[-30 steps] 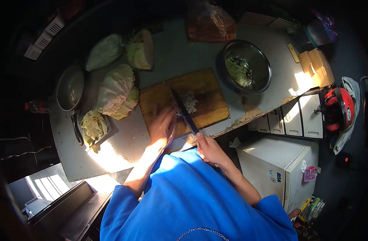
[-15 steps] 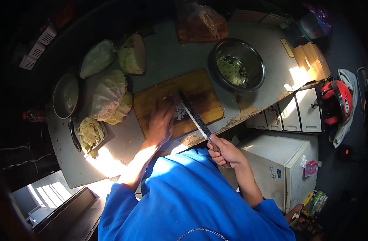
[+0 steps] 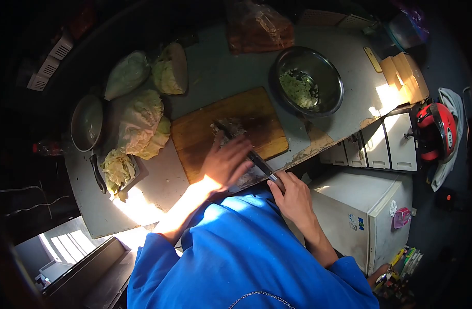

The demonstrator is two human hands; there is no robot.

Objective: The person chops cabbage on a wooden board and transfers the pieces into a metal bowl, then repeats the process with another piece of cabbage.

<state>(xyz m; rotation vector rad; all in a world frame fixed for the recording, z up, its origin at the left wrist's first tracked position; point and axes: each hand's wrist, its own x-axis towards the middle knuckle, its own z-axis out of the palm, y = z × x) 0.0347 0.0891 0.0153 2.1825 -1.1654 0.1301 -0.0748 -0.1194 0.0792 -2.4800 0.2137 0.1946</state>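
Observation:
My right hand (image 3: pixel 295 201) is closed around the handle of a dark-bladed knife (image 3: pixel 261 164), which lies slantwise over the wooden cutting board (image 3: pixel 194 139). Slightly blurred, my left hand (image 3: pixel 226 162) has its fingers stretched out across the blade, covering part of it. Small pale chopped bits (image 3: pixel 237 124) are beside the blade on the board. To the board's right, a metal bowl (image 3: pixel 335 85) holds chopped pale green cabbage (image 3: pixel 299 88).
Left of the board lie cabbage leaves (image 3: pixel 141 123), a cut cabbage (image 3: pixel 171 69), a wrapped one (image 3: pixel 126 76) and trimmings (image 3: pixel 117 172). A pan (image 3: pixel 86 123) stands at the table's left end. Behind is a plastic bag (image 3: pixel 259 31). A white fridge (image 3: pixel 344 206) stands right of me.
My left hand has moved right, from the board's left part onto the knife blade. The knife has shifted slightly, and chopped bits now show farther back around its blade.

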